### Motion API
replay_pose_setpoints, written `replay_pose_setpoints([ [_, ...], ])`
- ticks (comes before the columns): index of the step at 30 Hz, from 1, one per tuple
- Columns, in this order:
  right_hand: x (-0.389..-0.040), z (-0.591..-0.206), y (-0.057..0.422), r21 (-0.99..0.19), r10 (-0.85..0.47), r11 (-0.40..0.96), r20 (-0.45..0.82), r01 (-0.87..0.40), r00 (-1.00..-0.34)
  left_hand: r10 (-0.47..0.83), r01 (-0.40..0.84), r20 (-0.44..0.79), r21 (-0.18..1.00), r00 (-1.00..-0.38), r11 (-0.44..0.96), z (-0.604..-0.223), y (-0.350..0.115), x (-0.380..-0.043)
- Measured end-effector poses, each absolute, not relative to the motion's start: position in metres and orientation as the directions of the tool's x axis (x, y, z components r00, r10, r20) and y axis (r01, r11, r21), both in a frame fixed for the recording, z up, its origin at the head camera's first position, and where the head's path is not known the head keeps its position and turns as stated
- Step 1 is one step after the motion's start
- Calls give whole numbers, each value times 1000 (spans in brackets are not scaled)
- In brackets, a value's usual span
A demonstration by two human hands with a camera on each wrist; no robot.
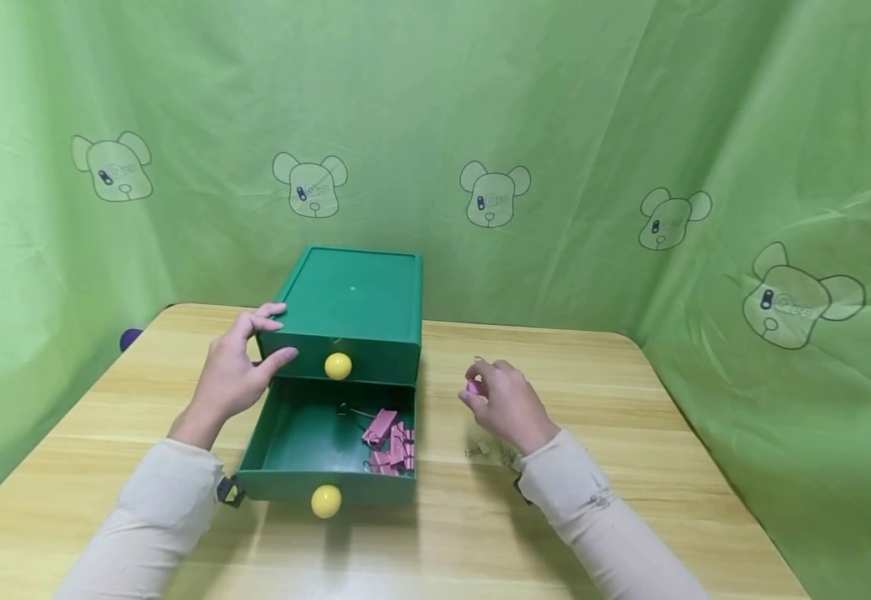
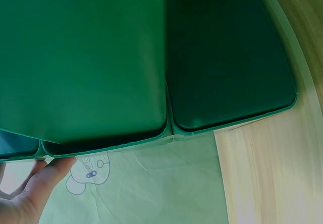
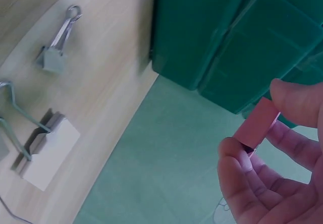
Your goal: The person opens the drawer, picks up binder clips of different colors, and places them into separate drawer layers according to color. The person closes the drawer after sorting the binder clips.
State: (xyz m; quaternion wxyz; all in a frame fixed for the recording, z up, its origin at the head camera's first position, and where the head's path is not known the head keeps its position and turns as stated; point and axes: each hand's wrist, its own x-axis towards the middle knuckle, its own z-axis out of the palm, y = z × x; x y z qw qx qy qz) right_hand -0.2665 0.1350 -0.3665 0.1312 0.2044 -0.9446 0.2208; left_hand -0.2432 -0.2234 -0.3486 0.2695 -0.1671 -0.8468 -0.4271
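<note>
My right hand pinches a pink binder clip between thumb and fingers, above the table to the right of the drawers. My left hand rests at the left front corner of a green drawer box, its thumb along the upper drawer front. The lower drawer is pulled out. Inside it, toward the right side, lie several pink binder clips. Under my right forearm a small white binder clip and a larger white binder clip lie on the table.
The wooden table carries everything. Yellow round knobs stick out from both drawer fronts. A green curtain with bear-head drawings hangs behind and at the sides. Something purple shows beyond the table's left edge.
</note>
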Motion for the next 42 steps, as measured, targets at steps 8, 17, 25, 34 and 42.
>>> replay_pose_setpoints([
  [8, -259, -362, 131, -331, -352, 818, 359, -471, -865, 55, 517, 602, 630, -797, 579, -349, -223, -243],
  [17, -251, -357, 124, -343, -355, 809, 362, -478, -862, 57, 522, 608, 625, -792, 581, -350, -224, -244],
  [25, -242, -351, 118, -343, -369, 794, 385, -502, -846, 57, 526, 612, 625, -789, 576, -351, -224, -244],
  [34, -232, -345, 113, -338, -387, 777, 409, -531, -826, 57, 526, 612, 624, -788, 578, -350, -224, -244],
  [42, -225, -339, 108, -286, -400, 792, 423, -539, -813, 57, 526, 611, 626, -789, 576, -350, -223, -244],
])
